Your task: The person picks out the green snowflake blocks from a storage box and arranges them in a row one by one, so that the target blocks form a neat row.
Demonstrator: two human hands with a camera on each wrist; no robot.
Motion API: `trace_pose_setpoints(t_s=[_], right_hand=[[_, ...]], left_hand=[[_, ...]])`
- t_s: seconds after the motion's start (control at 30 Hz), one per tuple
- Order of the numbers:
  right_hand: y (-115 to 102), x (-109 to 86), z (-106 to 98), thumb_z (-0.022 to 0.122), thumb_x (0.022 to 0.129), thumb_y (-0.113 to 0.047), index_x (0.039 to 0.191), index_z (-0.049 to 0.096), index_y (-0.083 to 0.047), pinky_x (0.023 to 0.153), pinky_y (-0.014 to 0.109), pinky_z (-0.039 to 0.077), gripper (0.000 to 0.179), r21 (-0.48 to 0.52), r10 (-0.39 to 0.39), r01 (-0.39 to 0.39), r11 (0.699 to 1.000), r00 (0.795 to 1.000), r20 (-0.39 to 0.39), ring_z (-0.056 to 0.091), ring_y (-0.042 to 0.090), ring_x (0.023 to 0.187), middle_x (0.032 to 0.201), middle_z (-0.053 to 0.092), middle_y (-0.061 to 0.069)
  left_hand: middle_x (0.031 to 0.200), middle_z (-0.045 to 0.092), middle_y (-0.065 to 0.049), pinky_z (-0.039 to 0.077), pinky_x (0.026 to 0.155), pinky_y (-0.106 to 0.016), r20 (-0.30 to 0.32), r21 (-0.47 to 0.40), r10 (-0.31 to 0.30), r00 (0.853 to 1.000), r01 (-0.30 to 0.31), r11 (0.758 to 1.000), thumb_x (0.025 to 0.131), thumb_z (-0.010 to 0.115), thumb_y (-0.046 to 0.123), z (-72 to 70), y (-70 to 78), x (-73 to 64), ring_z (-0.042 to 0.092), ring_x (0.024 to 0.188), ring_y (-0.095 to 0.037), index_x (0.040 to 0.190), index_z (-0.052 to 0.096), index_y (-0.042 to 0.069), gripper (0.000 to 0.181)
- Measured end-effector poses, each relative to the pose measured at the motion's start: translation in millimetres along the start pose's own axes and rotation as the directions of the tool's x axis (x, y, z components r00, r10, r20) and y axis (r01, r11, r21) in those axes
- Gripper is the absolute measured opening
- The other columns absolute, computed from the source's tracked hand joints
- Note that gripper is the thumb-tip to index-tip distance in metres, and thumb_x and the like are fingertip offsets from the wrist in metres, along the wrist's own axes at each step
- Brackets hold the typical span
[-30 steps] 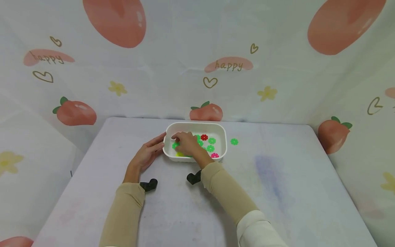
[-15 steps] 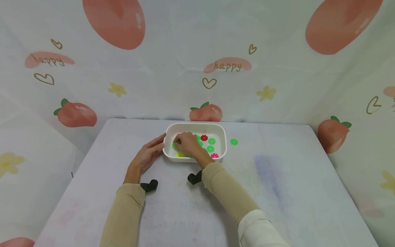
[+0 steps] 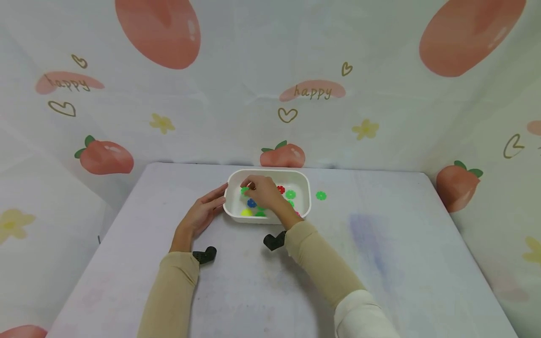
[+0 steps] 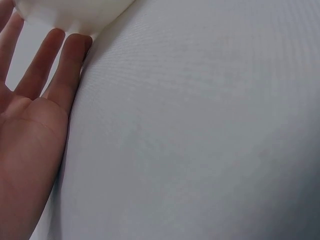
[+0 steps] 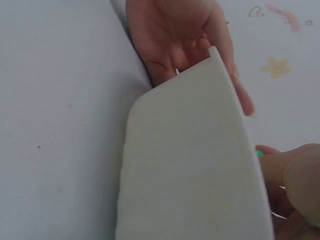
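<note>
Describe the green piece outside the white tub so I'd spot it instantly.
Near the far edge of the table sits a white tub. Just right of it, in the head view, lies a green flower-shaped disc, the only one visible directly on the table.

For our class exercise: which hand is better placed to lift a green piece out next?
Probably the right hand: it is inside the white box, apparently pinching a green piece. The left hand touches the box's outside.

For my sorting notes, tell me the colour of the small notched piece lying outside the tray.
Green; the small notched piece shows best in the head view.
</note>
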State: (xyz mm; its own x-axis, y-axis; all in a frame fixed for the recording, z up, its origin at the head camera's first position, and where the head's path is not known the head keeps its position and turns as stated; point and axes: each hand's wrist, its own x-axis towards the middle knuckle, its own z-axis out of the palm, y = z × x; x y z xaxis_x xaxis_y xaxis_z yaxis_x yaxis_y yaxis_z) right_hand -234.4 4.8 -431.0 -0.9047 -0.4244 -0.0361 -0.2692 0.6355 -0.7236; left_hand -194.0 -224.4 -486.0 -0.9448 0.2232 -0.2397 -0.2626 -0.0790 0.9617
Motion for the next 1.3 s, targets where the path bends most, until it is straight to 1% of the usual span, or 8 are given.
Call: trace_pose_setpoints(t_s=[0.2,0.3,0.5,0.77,0.9,1.07,1.2,1.3], right_hand=[[-3,-4.3,-11,0.065,0.099,-0.013,0.118,0.073,-0.011,0.095,0.033,0.057,0.021,0.015,-0.049,0.049,0.999,0.998,-0.050,0.065,0.021,0.102,0.110,0.074,0.006],[-5,-7.8,-17,0.065,0.099,-0.013,0.120,0.072,-0.010,0.096,0.034,0.058,0.022,0.031,-0.039,0.041,0.999,0.997,-0.064,0.066,0.022,0.103,0.113,0.074,0.006],[-4,-15.1,-27,0.066,0.099,-0.015,0.121,0.071,-0.011,0.095,0.032,0.059,0.023,0.057,-0.022,0.028,0.998,0.996,-0.091,0.067,0.021,0.104,0.115,0.074,0.005],[2,-26.5,-37,0.066,0.099,-0.017,0.122,0.071,-0.011,0.094,0.033,0.060,0.024,0.073,-0.028,0.037,0.997,0.991,-0.130,0.066,0.022,0.104,0.116,0.074,0.005],[7,-32.2,-44,0.067,0.099,-0.018,0.121,0.071,-0.012,0.094,0.034,0.060,0.023,0.075,-0.030,0.042,0.996,0.987,-0.158,0.068,0.022,0.103,0.116,0.074,0.005],[15,-37.8,-50,0.067,0.099,-0.017,0.120,0.072,-0.011,0.088,0.034,0.061,0.022,0.094,-0.028,0.046,0.995,0.982,-0.189,0.069,0.023,0.098,0.113,0.075,0.006],[22,-41.8,-53,0.068,0.099,-0.018,0.119,0.072,-0.013,0.079,0.031,0.062,0.021,0.126,-0.006,0.033,0.991,0.979,-0.205,0.069,0.023,0.094,0.110,0.074,0.006],[27,-44.9,-55,0.067,0.099,-0.019,0.118,0.072,-0.013,0.077,0.030,0.062,0.021,0.145,0.003,0.030,0.989,0.975,-0.222,0.069,0.024,0.094,0.110,0.074,0.006]], left_hand=[[0.167,0.034,-0.006,0.046,0.111,-0.019,0.000,-0.002,-0.004,1.000,0.004,1.000,0.104,0.059,0.019,-0.6,-1.0,-0.6,0.042,0.143,-0.010,0.157,0.041,0.018,0.057],[0.167,0.034,-0.006,0.045,0.112,-0.020,0.001,-0.002,-0.006,1.000,0.006,1.000,0.103,0.060,0.020,-0.4,-1.7,-1.0,0.042,0.142,-0.010,0.157,0.041,0.018,0.058],[0.168,0.033,-0.004,0.040,0.121,-0.029,-0.002,0.022,-0.004,1.000,0.004,1.000,0.103,0.061,0.022,-0.3,-1.7,-0.9,0.041,0.144,-0.010,0.157,0.041,0.019,0.058],[0.167,0.035,-0.003,0.043,0.117,-0.023,-0.018,0.022,0.000,1.000,0.000,1.000,0.102,0.062,0.021,-0.1,0.2,-0.5,0.040,0.148,-0.013,0.156,0.043,0.021,0.057],[0.166,0.036,0.000,0.041,0.120,-0.027,-0.029,0.018,-0.015,0.999,0.016,1.000,0.102,0.062,0.020,0.6,0.9,-0.7,0.037,0.150,-0.015,0.156,0.044,0.022,0.057],[0.167,0.034,-0.001,0.033,0.127,-0.037,-0.024,0.029,-0.014,1.000,0.014,0.999,0.102,0.063,0.022,0.8,2.1,-1.3,0.034,0.153,-0.019,0.156,0.043,0.022,0.058],[0.168,0.032,-0.003,0.030,0.128,-0.040,-0.010,0.035,-0.007,1.000,0.007,0.999,0.102,0.062,0.023,0.5,2.1,-1.7,0.032,0.154,-0.021,0.157,0.042,0.022,0.058],[0.168,0.032,-0.003,0.030,0.128,-0.040,-0.011,0.031,-0.006,1.000,0.007,1.000,0.103,0.062,0.022,0.7,2.4,-2.0,0.032,0.154,-0.021,0.157,0.042,0.021,0.058]])
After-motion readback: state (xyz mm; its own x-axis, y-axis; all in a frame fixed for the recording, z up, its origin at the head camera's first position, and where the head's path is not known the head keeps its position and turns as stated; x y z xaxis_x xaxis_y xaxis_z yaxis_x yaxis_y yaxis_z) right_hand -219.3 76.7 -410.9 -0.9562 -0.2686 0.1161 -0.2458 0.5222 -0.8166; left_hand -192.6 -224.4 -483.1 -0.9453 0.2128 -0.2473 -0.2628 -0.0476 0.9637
